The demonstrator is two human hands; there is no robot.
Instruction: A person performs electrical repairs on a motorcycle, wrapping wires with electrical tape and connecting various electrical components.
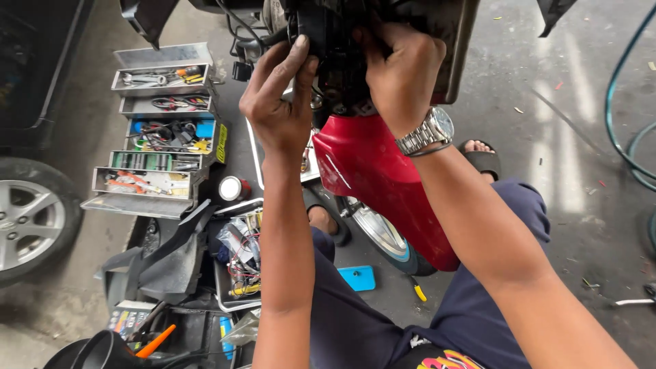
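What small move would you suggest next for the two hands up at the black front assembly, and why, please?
Probably steady the black front assembly with the left hand while the right hand works deeper: both hands already grip it above the red fender, and neither holds a tool.

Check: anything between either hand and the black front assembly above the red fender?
Nothing visible. The left hand and right hand are both already on the black front assembly, fingers gripping it. The red fender sits below, clear of the hands.
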